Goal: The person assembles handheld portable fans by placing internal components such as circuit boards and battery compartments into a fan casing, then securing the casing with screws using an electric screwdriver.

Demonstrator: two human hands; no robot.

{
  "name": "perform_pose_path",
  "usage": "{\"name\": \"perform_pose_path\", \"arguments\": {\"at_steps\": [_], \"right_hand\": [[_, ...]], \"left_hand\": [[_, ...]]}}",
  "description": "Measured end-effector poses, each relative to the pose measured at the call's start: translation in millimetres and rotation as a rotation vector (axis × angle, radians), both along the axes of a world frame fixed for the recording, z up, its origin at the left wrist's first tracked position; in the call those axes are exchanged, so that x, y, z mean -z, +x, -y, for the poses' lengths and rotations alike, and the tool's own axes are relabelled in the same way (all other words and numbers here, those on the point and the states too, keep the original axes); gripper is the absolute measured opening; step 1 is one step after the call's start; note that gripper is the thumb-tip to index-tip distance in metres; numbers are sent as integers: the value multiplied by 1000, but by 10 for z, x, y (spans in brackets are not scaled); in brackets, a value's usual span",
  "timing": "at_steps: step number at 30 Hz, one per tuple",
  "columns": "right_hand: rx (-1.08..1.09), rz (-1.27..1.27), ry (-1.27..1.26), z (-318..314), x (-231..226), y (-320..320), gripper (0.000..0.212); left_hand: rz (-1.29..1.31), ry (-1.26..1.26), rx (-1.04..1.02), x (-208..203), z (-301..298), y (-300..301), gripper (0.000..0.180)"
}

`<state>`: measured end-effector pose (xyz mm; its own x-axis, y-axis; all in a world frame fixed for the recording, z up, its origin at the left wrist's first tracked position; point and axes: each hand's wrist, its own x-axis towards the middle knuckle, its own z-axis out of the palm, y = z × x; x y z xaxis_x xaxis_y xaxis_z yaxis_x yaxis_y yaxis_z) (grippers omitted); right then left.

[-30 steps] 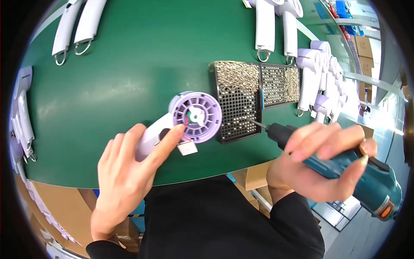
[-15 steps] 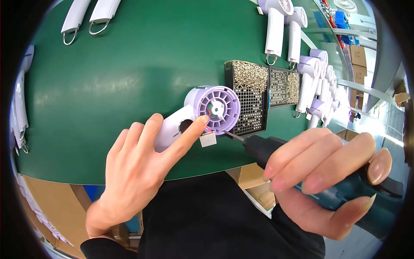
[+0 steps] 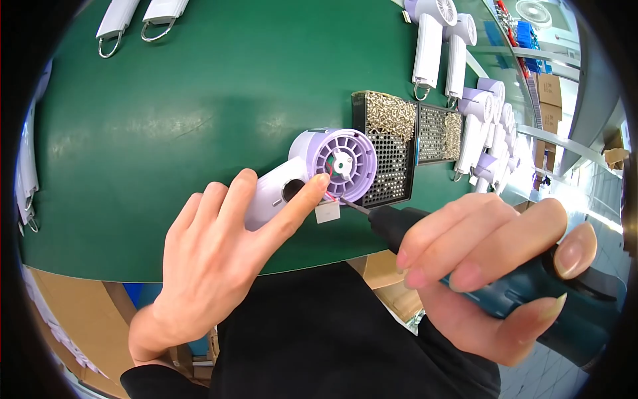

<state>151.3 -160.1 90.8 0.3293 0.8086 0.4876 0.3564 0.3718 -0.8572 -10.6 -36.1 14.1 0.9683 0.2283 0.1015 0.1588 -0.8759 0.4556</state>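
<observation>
A white and lilac handheld fan (image 3: 269, 199) lies on the green table with its round head open, showing a ring of slots and a central hub. My left hand (image 3: 212, 256) holds it by the handle, the index fingertip against the head's rim beside thin red wires. A small white block (image 3: 327, 211) sits at the rim by those wires. My right hand (image 3: 485, 266) grips a dark teal electric screwdriver (image 3: 492, 292). Its thin bit reaches the lower edge of the fan head, where the exact contact is too small to make out.
Right behind the fan head stands a black perforated screw tray (image 3: 391, 189) with heaped small screws, and a second screw tray (image 3: 435, 136) beside it. Several finished-looking fans (image 3: 475, 133) line the right side. White handles with metal loops (image 3: 116, 18) lie at the far left.
The view has shifted slightly. The fan and my left hand sit a little further right, while my right hand and the screwdriver have moved slightly left. Both holds are the same.
</observation>
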Motion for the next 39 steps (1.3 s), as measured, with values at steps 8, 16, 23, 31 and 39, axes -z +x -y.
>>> {"name": "perform_pose_path", "arguments": {"at_steps": [8, 16, 23, 31, 39], "right_hand": [[87, -75, 260, -74, -32, -33, 35], [167, -197, 513, -131, -63, -223, 30], [314, -262, 558, 61, -125, -338, 22], [298, -232, 555, 226, -160, -334, 19], [371, -215, 567, 293, -113, -312, 19]], "left_hand": [[156, 35, -45, 86, -8, 23, 61], [443, -78, 22, -172, -30, 133, 50], [512, 72, 152, -185, 145, 233, 24], [558, -39, 191, -269, 257, 337, 13], [473, 156, 204, -338, 312, 417, 10]]}}
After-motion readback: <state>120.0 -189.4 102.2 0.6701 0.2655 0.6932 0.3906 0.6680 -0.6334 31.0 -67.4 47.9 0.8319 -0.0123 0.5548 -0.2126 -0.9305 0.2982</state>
